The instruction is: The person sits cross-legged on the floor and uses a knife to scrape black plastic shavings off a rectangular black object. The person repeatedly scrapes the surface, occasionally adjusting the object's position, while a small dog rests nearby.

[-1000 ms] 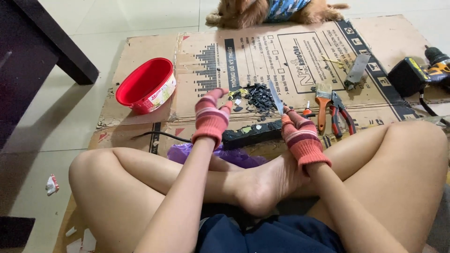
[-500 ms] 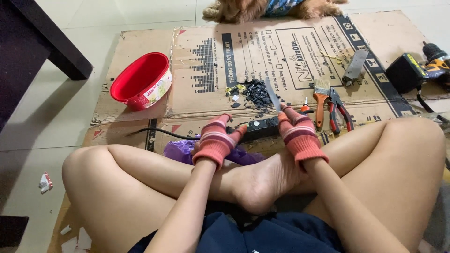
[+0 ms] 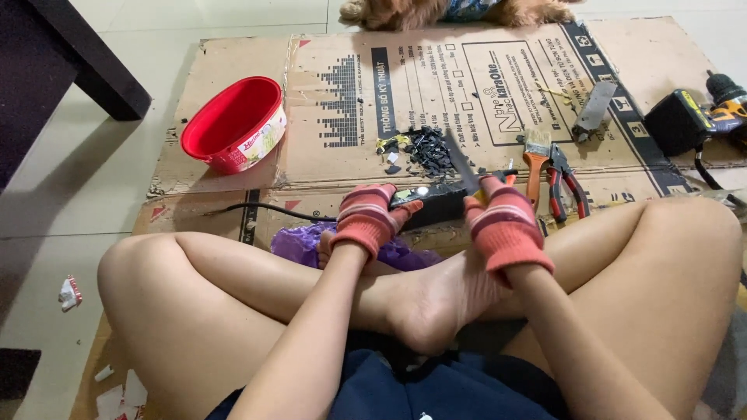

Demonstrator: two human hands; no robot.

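The person sits cross-legged on the floor, both hands in red striped gloves. The left hand (image 3: 367, 218) grips the near end of a black power strip (image 3: 432, 204), which lies between the two hands on the flattened cardboard (image 3: 233, 179). The right hand (image 3: 504, 224) is closed around a knife (image 3: 462, 163), with the blade pointing away over the strip. Under the strip lies a purple plastic bag (image 3: 299, 243). Just beyond is a pile of black chips (image 3: 429, 148). To the right lie a paintbrush (image 3: 535, 155) and red pliers (image 3: 562, 180). Farther left stands a red bowl (image 3: 233, 124); far right, a cordless drill (image 3: 700, 113).
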